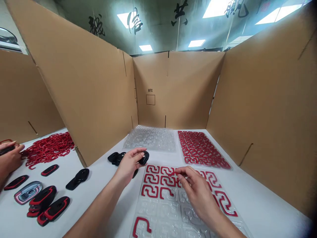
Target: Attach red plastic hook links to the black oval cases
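Observation:
My left hand [129, 165] has its fingers closed round a black plastic part [144, 158] above the white table. Several black parts [116, 158] lie just to its left. My right hand [192, 181] hovers over a clear moulded tray [170, 211], thumb and forefinger pinched together; a bit of red shows at the fingertips, over the red pieces behind. Hooked red pieces [151, 178] fill the tray's upper pockets, and one red piece [141, 225] sits alone at its lower left. Many of the nearer pockets hold nothing.
Clear trays [151, 138] are stacked at the back. A full tray of red pieces [201, 148] lies back right. Cardboard walls [183, 96] enclose the table. Beyond the left wall are a red pile [51, 147], black-and-red parts [43, 200] and another person's hand [12, 158].

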A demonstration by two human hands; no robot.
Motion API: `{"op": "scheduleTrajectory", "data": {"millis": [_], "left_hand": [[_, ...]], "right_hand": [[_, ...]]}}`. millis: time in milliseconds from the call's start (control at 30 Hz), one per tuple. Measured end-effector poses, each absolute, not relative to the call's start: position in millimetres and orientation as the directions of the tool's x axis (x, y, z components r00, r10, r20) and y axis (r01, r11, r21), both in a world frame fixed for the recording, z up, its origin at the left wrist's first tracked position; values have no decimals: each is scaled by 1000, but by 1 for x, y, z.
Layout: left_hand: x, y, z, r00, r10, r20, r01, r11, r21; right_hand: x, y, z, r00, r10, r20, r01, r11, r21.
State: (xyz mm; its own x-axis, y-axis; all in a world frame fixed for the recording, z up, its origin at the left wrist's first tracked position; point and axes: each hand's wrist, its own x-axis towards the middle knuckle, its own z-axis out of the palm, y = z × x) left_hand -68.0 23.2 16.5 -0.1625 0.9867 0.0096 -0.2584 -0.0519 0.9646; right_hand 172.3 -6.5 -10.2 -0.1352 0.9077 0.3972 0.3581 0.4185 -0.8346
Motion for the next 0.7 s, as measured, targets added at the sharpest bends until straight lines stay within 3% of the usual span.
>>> {"op": "scheduleTrajectory", "data": {"millis": [100,367,533,700], "left_hand": [[-84,24,24,-168,986,14,-133,-37,990],[-102,23,18,-189,981,52,171,-19,985],[-99,13,8,-247,950,189,426,-69,902],[-90,7,-6,-211,911,354,555,-187,810]], "right_hand": [[174,-7,-10,-156,899,409,443,433,-785],[173,-6,-6,-209,864,458,456,500,-736],[171,-8,-8,-261,851,455,489,523,-698],[173,-6,-12,-264,836,481,467,547,-694]]}}
